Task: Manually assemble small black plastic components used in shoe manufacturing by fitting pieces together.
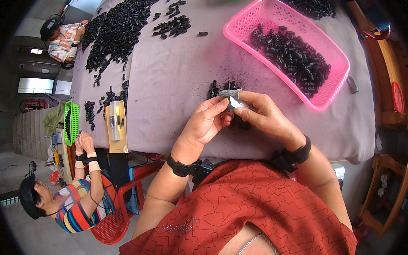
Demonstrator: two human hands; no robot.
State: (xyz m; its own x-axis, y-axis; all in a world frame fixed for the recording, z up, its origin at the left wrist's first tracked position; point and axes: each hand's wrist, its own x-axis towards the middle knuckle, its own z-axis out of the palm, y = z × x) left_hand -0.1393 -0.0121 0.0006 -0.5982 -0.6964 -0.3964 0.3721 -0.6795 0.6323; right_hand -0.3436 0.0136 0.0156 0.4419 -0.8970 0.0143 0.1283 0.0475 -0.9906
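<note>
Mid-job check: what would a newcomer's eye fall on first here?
Probably the bright pink basket holding small black parts, at the upper right of the cloth-covered table. Next, the wearer's hands around a shiny silvery piece, near the middle. Then the broad black heap at the upper left.

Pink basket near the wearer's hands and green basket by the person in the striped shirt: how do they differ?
Place: the pink basket is right of centre, the green basket far left. Apparent size: the pink basket fills far more of the view than the green basket. Pose: the pink basket lies slantwise; the green basket's long side runs nearly up and down the picture. Both have perforated walls and hold black pieces.
</note>
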